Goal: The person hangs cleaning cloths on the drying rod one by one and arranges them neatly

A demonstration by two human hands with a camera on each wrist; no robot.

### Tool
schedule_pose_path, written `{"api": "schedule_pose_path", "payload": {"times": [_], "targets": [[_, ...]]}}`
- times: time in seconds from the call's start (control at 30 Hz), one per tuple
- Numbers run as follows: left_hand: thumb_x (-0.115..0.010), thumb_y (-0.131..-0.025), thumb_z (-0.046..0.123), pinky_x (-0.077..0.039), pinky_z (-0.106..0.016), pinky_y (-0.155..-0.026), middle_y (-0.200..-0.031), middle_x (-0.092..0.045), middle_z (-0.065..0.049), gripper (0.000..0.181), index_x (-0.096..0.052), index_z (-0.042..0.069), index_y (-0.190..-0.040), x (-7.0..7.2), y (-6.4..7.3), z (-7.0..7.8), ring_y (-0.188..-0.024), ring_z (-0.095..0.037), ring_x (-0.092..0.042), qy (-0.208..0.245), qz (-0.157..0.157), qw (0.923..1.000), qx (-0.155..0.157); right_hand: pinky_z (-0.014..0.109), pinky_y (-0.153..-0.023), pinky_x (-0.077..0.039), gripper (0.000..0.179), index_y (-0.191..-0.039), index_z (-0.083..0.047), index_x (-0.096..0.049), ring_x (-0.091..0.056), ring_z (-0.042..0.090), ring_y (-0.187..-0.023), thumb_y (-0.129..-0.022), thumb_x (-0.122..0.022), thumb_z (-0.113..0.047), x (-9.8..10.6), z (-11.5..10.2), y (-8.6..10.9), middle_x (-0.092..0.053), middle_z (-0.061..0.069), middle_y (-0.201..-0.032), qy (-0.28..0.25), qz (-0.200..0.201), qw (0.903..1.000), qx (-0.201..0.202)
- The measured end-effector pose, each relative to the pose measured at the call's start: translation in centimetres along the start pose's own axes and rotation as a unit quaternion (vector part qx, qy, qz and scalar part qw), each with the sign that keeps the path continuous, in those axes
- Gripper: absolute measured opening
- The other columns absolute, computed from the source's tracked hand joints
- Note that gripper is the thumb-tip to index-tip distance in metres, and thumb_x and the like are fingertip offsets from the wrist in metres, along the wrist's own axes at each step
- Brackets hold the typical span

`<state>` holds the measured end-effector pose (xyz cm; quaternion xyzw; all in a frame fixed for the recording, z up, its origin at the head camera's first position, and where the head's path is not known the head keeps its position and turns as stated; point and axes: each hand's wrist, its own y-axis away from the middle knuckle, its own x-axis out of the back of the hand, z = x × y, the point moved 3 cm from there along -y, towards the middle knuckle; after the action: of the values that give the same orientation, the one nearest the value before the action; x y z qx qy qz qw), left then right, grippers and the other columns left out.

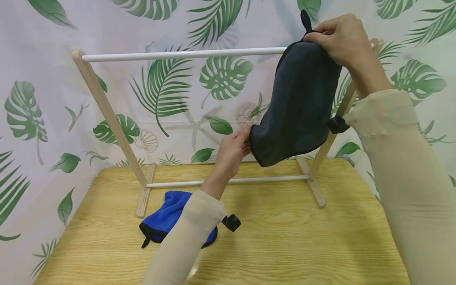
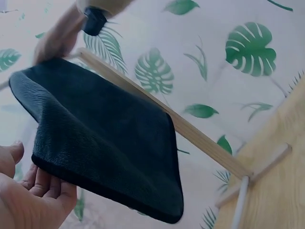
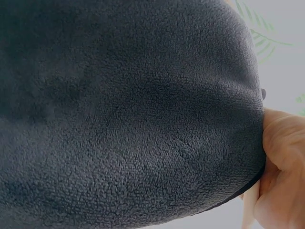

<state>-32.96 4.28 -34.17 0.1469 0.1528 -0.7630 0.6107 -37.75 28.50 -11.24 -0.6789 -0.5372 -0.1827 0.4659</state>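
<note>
Leafy backdrop (image 1: 270, 75); grey cloth (image 1: 303, 103) before white rail (image 1: 185, 54), we judge soft, light, best held at edges: right grip (image 1: 343, 39) pinches the top, left grip (image 1: 230, 151), thumb apart, touches the lower corner.

right hand (image 1: 344, 39) raised, pinching, left hand (image 1: 230, 153) lower, arms (image 1: 399, 158) outstretched

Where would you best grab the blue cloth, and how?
Probably pinch its black loop, coming from the near left: the loop juts from that corner, clear of the left sleeve, which hides part of the blue cloth.
</note>
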Motion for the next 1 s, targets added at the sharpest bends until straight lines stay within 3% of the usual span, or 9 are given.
{"api": "schedule_pose_path", "payload": {"times": [0.2, 0.4, 0.63, 0.87, 1.0], "targets": [[-0.063, -0.106, 0.022, -0.057, -0.031, -0.082, -0.096, -0.070, -0.006, 0.035, -0.068, -0.008, -0.123, 0.0, 1.2, 1.5, -0.085, -0.016, -0.069, 0.007, -0.037, 0.9992, 0.014, 0.016, -0.072, -0.043, 0.046, -0.133, 0.000, -0.068, -0.051, 0.009, -0.079, -0.106, -0.060, -0.036, 0.1, 0.1, 0.1, -0.058, -0.006, -0.091, -0.001, 0.004, 1.0000, 0.003], [-0.063, -0.104, 0.010, -0.057, -0.028, -0.081, -0.112, -0.068, -0.008, 0.035, -0.062, -0.009, -0.135, 0.6, 2.8, 3.2, -0.090, -0.016, -0.069, 0.008, -0.039, 0.9992, -0.008, 0.011, -0.072, -0.044, 0.046, -0.134, -0.001, -0.067, -0.054, 0.008, -0.078, -0.106, -0.059, -0.036, 0.2, 0.2, 0.2, -0.058, -0.006, -0.092, -0.004, 0.005, 1.0000, 0.003], [-0.061, -0.102, -0.002, -0.056, -0.027, -0.082, -0.106, -0.066, -0.009, 0.031, -0.059, -0.011, -0.131, 1.2, 4.6, 4.9, -0.090, -0.017, -0.067, 0.029, -0.040, 0.9981, -0.036, 0.014, -0.071, -0.044, 0.047, -0.134, 0.000, -0.067, -0.052, 0.010, -0.079, -0.105, -0.059, -0.037, 0.2, 0.1, 0.2, -0.058, -0.002, -0.094, -0.008, 0.002, 1.0000, -0.002], [-0.060, -0.101, -0.005, -0.056, -0.031, -0.093, -0.128, -0.064, -0.020, 0.039, -0.057, -0.010, -0.140, 1.5, 6.4, 6.9, -0.101, -0.016, -0.069, 0.012, -0.033, 0.9938, -0.106, 0.012, -0.066, -0.044, 0.047, -0.133, 0.000, -0.068, -0.053, 0.008, -0.077, -0.104, -0.061, -0.037, 0.1, 0.1, 0.1, -0.058, -0.008, -0.090, -0.013, 0.001, 0.9999, 0.001], [-0.063, -0.100, -0.004, -0.056, -0.033, -0.094, -0.124, -0.067, -0.022, 0.037, -0.061, -0.010, -0.136, 1.9, 7.1, 8.8, -0.098, -0.015, -0.071, -0.019, -0.012, 0.9876, -0.155, 0.014, -0.068, -0.044, 0.049, -0.133, 0.000, -0.068, -0.053, 0.008, -0.079, -0.104, -0.062, -0.039, 0.0, 0.0, 0.1, -0.058, -0.008, -0.090, -0.017, 0.001, 0.9999, -0.001]]}}
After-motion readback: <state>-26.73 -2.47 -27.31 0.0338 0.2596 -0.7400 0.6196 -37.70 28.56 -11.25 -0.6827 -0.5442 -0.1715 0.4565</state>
